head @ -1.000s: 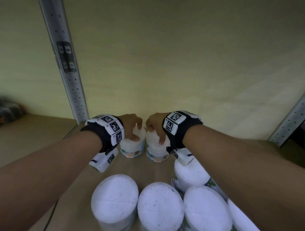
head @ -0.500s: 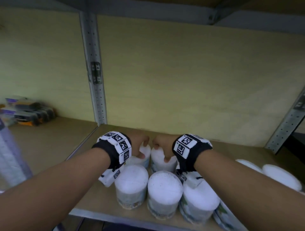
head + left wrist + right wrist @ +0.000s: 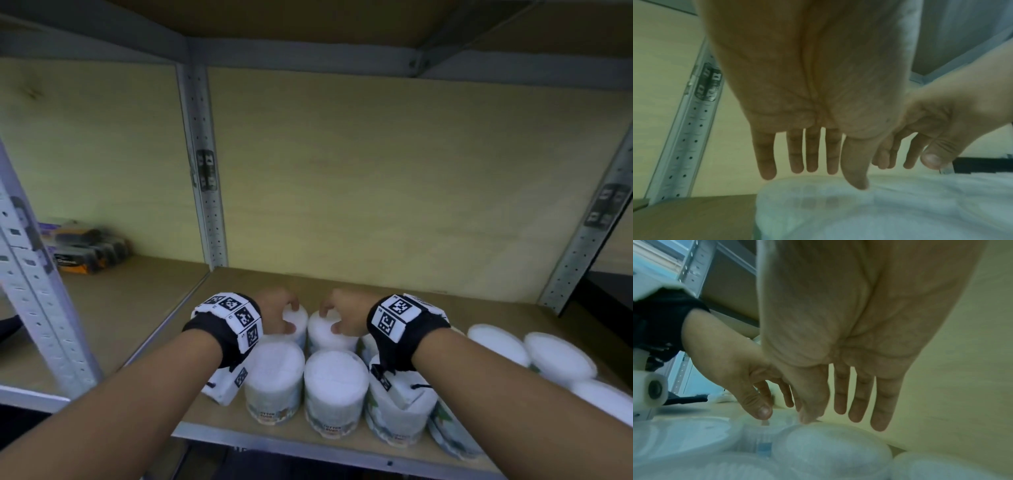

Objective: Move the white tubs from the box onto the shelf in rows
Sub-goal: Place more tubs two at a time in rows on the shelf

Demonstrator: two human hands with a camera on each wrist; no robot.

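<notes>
Two white tubs [image 3: 297, 318] [image 3: 322, 330] stand side by side on the wooden shelf [image 3: 445, 308], just behind a front row of three tubs [image 3: 274, 380] [image 3: 335, 387] [image 3: 394, 414]. My left hand [image 3: 277, 313] hovers over the left back tub [image 3: 818, 203]. Its fingers [image 3: 797, 168] hang straight, tips just above the lid. My right hand [image 3: 342, 315] is over the right back tub [image 3: 830, 446], fingers [image 3: 859, 418] straight too, thumb tip close to the lid. Neither hand holds anything. The box is out of view.
More white tubs [image 3: 496, 342] [image 3: 558, 356] sit to the right under my right forearm. Perforated steel uprights [image 3: 205, 171] [image 3: 589, 246] [image 3: 30, 291] frame the bay. An upper shelf [image 3: 308, 27] is overhead. Dark packs [image 3: 85, 246] lie on the left neighbouring shelf. Bare board lies behind the tubs.
The head view has drawn back and up, showing more of the shelf. Both hands, which gripped the tops of the two back tubs, have let go and straightened their fingers above the lids.
</notes>
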